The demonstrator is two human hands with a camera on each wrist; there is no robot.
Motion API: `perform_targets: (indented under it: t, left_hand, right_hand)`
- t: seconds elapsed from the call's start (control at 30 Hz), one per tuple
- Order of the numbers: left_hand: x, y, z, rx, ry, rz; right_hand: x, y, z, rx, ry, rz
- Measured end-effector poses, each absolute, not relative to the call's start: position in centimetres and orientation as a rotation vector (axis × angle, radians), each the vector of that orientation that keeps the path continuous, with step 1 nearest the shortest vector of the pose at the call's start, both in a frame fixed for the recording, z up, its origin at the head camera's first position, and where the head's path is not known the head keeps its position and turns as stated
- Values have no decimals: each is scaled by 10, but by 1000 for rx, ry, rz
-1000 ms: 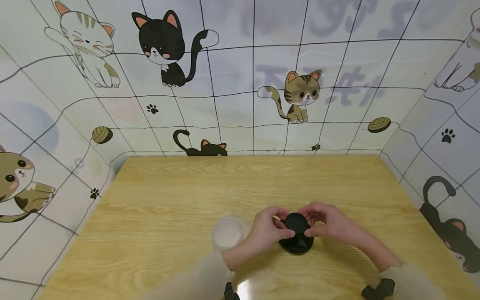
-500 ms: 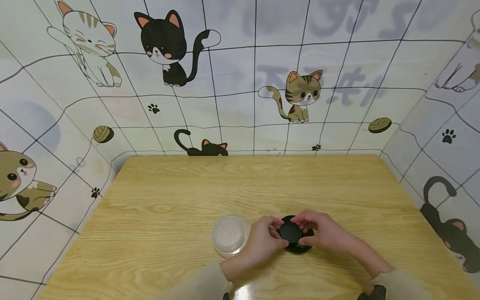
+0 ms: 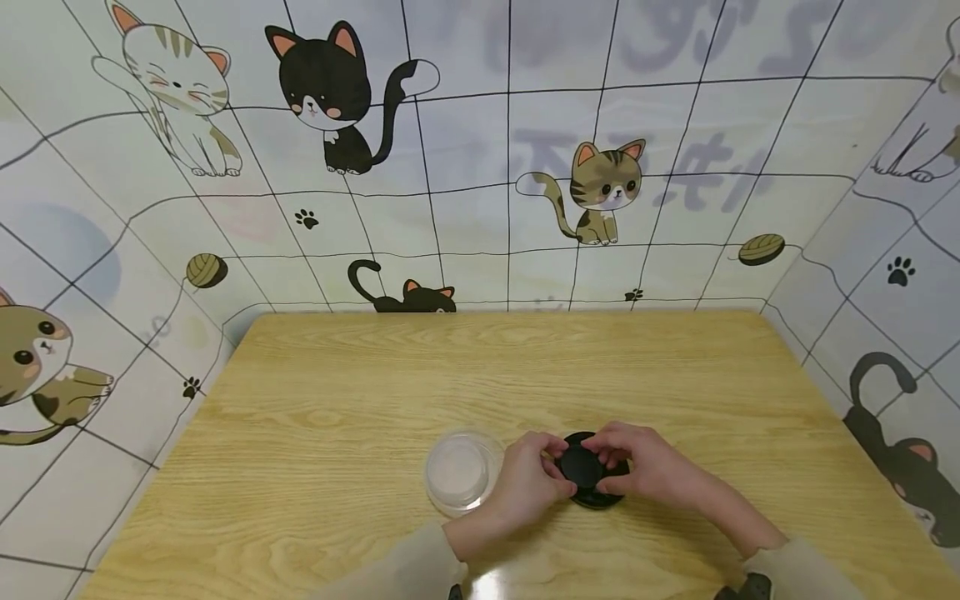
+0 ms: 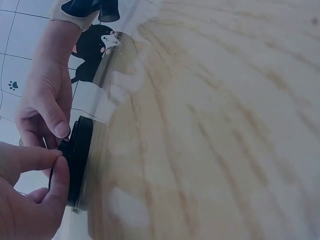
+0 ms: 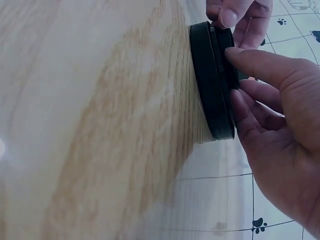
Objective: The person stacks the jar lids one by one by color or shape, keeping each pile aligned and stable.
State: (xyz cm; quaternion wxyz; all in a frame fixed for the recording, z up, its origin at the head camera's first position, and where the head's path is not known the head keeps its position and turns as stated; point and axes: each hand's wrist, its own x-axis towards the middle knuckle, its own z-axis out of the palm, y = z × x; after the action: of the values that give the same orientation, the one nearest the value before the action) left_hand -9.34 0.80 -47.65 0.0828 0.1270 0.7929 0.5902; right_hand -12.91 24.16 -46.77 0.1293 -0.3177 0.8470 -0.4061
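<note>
A small black round disc (image 3: 581,467) lies over a larger black round base (image 3: 597,501) on the table. From its left side my left hand (image 3: 525,473) pinches the small disc between thumb and fingers. My right hand (image 3: 651,468) grips the opposite edge with its fingertips. The right wrist view shows the thick rim of the base (image 5: 209,80) standing on the wood, with the disc low against its top. How the two fit together is hidden behind the fingers.
A clear round container (image 3: 459,472) stands just left of my left hand, near its wrist. The wooden table (image 3: 360,375) ends at a cat-patterned wall sheet (image 3: 465,208) at the back and sides.
The small disc came down from a raised position and slightly left onto the base, with both hands moving along. Over the last half second hardly anything differs.
</note>
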Motion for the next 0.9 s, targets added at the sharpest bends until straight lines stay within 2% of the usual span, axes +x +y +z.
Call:
perform_targets:
  t: [0.43,0.7,0.9]
  left_hand:
    - [-101,-4,-468,321,2319,1759]
    - [-115,-36,-451,388,2225,1761]
    - [-130,-72,-435,438,2303,1770]
  right_hand:
    - [-129,246,-463,-905,2440,-1295]
    - [-135,251,-450,-1024,2464,-1442]
    - [-148,258,-433,-963,2532,-1458]
